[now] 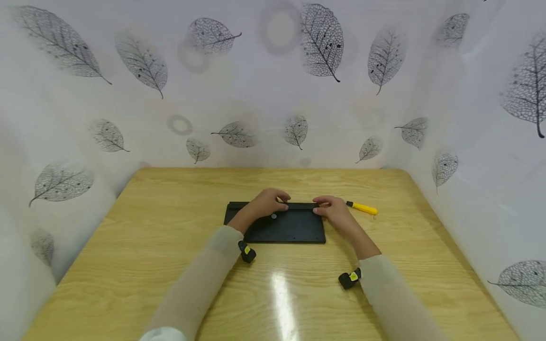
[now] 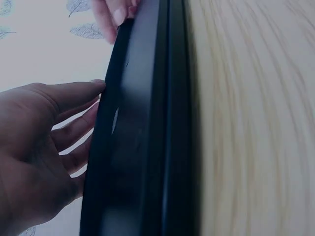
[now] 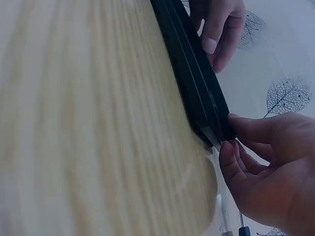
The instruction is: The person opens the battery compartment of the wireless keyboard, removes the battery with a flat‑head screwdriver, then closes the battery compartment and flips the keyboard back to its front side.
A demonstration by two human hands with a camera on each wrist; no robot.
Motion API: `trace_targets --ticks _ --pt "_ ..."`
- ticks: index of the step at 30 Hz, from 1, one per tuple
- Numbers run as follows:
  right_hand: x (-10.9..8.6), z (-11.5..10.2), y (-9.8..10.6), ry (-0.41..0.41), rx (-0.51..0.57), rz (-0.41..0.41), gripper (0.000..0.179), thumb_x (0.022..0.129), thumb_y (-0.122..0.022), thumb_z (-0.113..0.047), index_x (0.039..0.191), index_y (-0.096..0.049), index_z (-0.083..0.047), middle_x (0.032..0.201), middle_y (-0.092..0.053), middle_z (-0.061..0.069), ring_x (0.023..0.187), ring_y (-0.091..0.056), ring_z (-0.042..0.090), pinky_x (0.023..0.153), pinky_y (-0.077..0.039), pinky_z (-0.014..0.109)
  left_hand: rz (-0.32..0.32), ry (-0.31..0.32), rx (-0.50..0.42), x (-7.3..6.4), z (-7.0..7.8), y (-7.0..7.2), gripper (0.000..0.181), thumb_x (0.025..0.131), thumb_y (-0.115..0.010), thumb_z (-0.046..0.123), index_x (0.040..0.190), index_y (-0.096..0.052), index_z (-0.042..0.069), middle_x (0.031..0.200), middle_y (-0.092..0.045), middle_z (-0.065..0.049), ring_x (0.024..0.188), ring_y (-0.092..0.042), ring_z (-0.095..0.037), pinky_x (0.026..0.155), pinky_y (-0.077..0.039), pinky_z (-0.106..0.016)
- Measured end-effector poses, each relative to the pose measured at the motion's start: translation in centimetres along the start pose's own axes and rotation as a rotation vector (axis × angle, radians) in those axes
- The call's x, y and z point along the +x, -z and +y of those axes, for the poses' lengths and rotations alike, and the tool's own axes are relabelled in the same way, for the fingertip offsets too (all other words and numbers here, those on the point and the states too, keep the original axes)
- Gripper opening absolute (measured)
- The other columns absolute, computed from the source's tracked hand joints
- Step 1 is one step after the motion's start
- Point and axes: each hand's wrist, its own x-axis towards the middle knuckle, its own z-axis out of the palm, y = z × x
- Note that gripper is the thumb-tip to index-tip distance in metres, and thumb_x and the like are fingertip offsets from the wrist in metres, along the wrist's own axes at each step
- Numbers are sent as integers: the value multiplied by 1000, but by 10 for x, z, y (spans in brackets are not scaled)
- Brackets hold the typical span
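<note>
A thin black rectangular device (image 1: 283, 229) lies flat on the table, with a raised strip along its far edge and a small round silver spot near that strip. Its exact kind cannot be told. My left hand (image 1: 264, 203) touches the middle of the far edge; in the left wrist view the thumb (image 2: 83, 93) meets the edge and the fairly straight fingers pass partly behind it. At the far right corner my right hand (image 1: 337, 211) pinches the device. The right wrist view shows the right hand's fingers (image 3: 251, 129) at that corner, beside a narrow slit.
A screwdriver with a yellow handle (image 1: 364, 208) lies just right of the right hand. The wooden table (image 1: 170, 189) ends at a white leaf-printed curtain (image 1: 256, 94) behind and at both sides. Each wrist carries a small black camera.
</note>
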Motion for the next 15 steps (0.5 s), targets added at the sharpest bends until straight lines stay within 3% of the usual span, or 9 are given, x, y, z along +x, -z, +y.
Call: trace_targets --ticks 8,15 --pt "2 3 1 -23 -20 -2 37 98 -67 -14 134 -64 -8 130 -63 20 102 -64 24 79 -54 29 -17 -17 -36 13 9 -10 34 97 -69 19 130 -67 12 124 -68 -8 113 -64 -23 97 -51 -41" --pt "3 3 1 -6 -45 -11 37 98 -67 -16 134 -64 -8 122 -66 18 99 -64 23 80 -53 31 -10 -34 -41 20 11 -17 29 96 -71 23 124 -72 15 120 -70 -5 108 -64 -20 91 -53 -36"
